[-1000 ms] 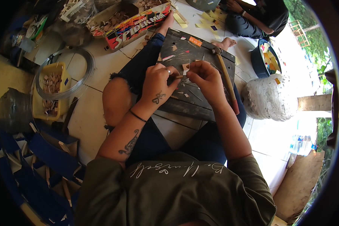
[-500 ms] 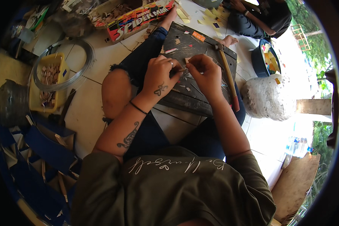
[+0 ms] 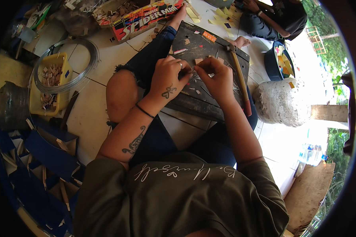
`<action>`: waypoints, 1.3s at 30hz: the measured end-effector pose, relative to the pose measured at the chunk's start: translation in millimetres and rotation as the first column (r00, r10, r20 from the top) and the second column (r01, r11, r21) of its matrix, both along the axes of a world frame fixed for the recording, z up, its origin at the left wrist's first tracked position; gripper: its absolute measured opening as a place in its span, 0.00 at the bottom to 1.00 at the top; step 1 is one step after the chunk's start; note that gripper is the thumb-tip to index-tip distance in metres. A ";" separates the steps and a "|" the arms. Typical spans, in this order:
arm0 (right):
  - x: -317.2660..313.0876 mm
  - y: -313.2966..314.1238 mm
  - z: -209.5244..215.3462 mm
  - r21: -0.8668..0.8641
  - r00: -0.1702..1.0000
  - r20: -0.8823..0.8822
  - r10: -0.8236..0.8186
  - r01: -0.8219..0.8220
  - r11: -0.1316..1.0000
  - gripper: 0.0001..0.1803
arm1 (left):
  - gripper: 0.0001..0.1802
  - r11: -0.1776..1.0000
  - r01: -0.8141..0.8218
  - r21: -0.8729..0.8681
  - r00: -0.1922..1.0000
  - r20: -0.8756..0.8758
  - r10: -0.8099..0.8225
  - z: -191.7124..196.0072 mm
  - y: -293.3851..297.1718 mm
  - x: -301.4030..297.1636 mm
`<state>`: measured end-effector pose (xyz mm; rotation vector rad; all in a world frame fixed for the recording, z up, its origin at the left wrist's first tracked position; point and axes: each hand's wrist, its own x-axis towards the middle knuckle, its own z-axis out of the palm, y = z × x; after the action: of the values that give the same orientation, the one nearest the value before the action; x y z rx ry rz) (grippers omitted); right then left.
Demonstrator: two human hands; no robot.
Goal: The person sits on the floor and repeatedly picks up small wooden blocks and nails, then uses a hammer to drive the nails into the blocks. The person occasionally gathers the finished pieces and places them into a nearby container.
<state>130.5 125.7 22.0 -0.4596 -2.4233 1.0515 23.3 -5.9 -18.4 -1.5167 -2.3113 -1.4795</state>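
Board (image 3: 197, 98), dark, flat and scuffed, lies across my lap, strewn with pale chips. Hammer (image 3: 238, 79), wooden-handled, rests along its right edge. I see my left hand (image 3: 168, 79) and right hand (image 3: 215, 77) meeting mid-board, fingertips pinched together on a small pale piece (image 3: 198, 61); grip details are unclear.

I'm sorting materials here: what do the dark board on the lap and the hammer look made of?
Board: probably wood, dull, dark, scuffed, with plank seams. Hammer: pale wooden-looking handle with a red end; small dark head, likely metal.
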 end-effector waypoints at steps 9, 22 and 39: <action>-0.1 -2.1 0.8 0.000 1.000 0.000 0.009 -0.009 1.000 0.07 | 0.06 1.000 -0.003 0.013 1.000 -0.005 0.003 -1.0 0.2 -0.2; -3.9 -0.4 3.3 0.077 0.998 0.021 0.060 -0.061 0.995 0.07 | 0.05 0.994 0.041 0.098 0.997 0.059 -0.047 3.3 6.5 -1.9; 138.3 59.2 -29.7 0.483 0.857 0.232 -0.460 0.309 0.819 0.21 | 0.04 0.984 0.109 0.139 0.972 0.194 -0.135 3.4 7.9 3.0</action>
<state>268.8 184.9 -7.8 -0.9962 -2.5870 0.2525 26.4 1.9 -15.0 -1.5668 -2.2068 -1.8566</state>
